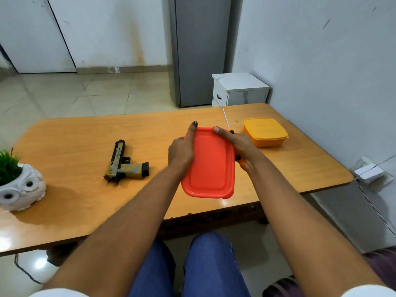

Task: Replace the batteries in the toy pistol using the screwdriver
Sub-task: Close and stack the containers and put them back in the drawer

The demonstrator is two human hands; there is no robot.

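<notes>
Centre frame: my left hand [181, 150] and right hand [240, 144] grip orange lid [210, 166], likely opening a box | screwdriver [226, 120] under right palm | toy pistol [124, 162] waits left-centre on table [75, 146].

The tan-and-black toy pistol [124, 162] lies flat on the table; the screwdriver [227, 122] points away.

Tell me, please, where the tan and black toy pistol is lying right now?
The tan and black toy pistol lies flat on the wooden table, left of the red lid, right of the white owl planter.
</notes>
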